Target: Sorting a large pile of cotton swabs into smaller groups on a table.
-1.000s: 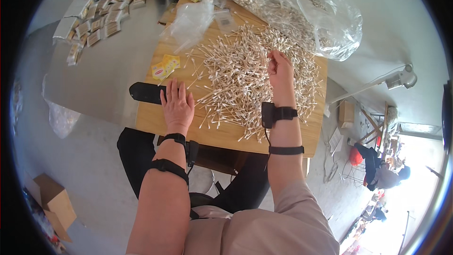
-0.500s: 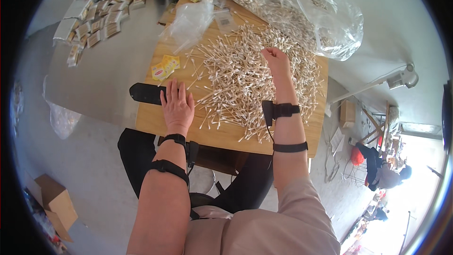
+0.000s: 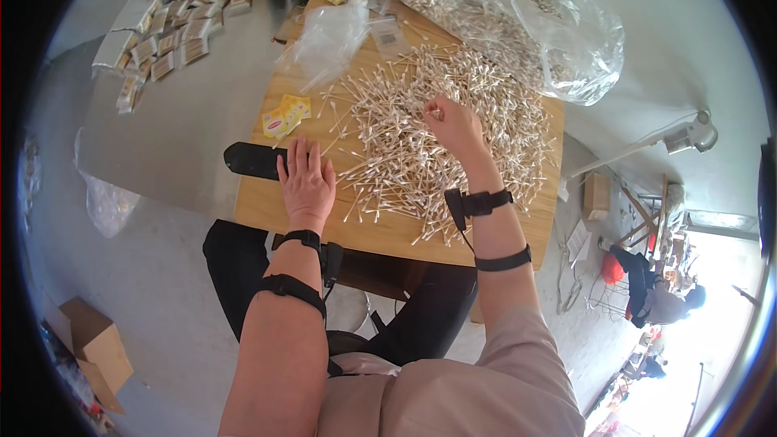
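A broad pile of cotton swabs (image 3: 388,137) with white tips is heaped over the wooden tabletop (image 3: 364,231). My left hand (image 3: 305,178) lies flat with its fingers stretched out, left of the pile. Its fingertips rest by the right end of a flat black strip (image 3: 252,160), partly covering that end. Over the middle of the swabs, my right hand (image 3: 457,128) is closed, thumb and fingers drawn together; what they hold, if anything, is too small to make out. Yellow printed cards (image 3: 285,116) lie just beyond the black strip.
Clear plastic bags (image 3: 330,40) lie at the far left of the wooden top. Behind the pile spreads a large clear bag (image 3: 518,24) full of swabs. Several packed swab packets (image 3: 166,44) sit on the grey table at left. An open cardboard box (image 3: 93,348) stands on the floor.
My right hand has moved left and a little nearer over the swabs, its fingers still drawn together. My left hand has stayed in place.
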